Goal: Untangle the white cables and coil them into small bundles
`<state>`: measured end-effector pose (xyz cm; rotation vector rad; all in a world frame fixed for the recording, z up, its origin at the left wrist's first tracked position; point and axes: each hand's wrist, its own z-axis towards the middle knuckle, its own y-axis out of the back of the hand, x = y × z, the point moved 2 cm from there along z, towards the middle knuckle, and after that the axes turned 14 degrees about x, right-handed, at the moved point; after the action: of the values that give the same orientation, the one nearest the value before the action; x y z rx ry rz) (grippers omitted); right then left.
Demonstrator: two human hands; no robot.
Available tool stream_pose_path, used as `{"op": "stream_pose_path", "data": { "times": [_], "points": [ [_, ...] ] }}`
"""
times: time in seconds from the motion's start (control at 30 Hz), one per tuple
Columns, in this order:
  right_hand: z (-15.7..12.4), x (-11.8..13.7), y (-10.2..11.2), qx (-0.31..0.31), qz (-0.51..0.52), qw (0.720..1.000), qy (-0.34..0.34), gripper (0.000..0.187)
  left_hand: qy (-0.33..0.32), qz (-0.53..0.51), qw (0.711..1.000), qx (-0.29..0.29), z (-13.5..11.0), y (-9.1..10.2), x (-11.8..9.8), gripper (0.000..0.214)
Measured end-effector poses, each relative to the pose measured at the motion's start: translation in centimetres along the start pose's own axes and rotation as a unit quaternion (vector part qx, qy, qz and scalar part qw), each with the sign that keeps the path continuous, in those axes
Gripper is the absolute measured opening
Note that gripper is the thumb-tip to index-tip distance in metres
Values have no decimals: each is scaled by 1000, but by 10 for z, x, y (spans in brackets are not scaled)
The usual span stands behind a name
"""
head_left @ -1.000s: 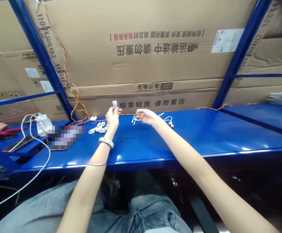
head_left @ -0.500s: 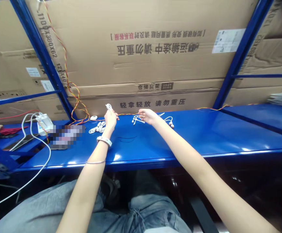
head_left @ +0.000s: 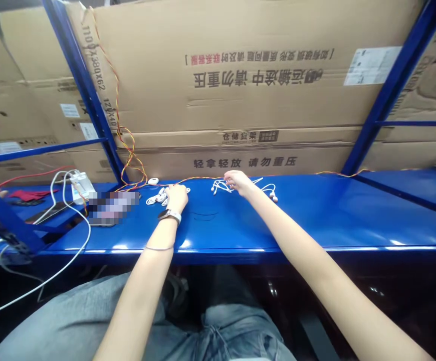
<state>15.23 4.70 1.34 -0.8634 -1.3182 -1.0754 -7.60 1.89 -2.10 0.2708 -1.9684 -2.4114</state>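
On the blue shelf (head_left: 315,210), my left hand (head_left: 178,197) is lowered with its fingers closed around a coiled white cable (head_left: 188,190), of which only a small part shows. Right beside it lie more bundled white cables (head_left: 158,197), partly covered by the hand. My right hand (head_left: 242,183) hovers over white wired earphones (head_left: 221,186), its fingers loosely bent and apart, with nothing visible between them. The earbuds (head_left: 273,195) of these earphones lie to the right of that wrist. A thin dark strand (head_left: 205,216) rests between my forearms.
At left are a pixelated phone-like device (head_left: 115,208), a white charger (head_left: 82,186) with cables and a small white case (head_left: 153,181). A twisted red-yellow wire (head_left: 131,155) runs along the back. Large cardboard boxes (head_left: 218,110) stand behind, between blue posts (head_left: 387,95).
My left hand has come down to the shelf with the coiled white cable, beside the other bundles. My right hand stays over the earphones. The view has shifted slightly left.
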Motion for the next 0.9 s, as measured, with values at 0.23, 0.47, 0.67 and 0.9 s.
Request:
{"op": "stream_pose_path", "data": {
  "times": [0.23, 0.47, 0.67, 0.9],
  "points": [
    [1, -16, -3, -10, -417, 907, 61, 9, -23, -102, 993, -55, 6, -1, 16, 25],
    [4, -12, 0, 11, -461, 885, 63, 12, -100, -163, 979, -67, 9, 6, 0, 11],
    [-8, 18, 5, 29, -217, 968, 120, 7, -229, -350, 908, -8, 14, 5, -23, 10],
    [-15, 27, -5, 123, -79, 971, 189, 17, -134, -651, 728, 168, 8, -3, -34, 43]
  ]
}}
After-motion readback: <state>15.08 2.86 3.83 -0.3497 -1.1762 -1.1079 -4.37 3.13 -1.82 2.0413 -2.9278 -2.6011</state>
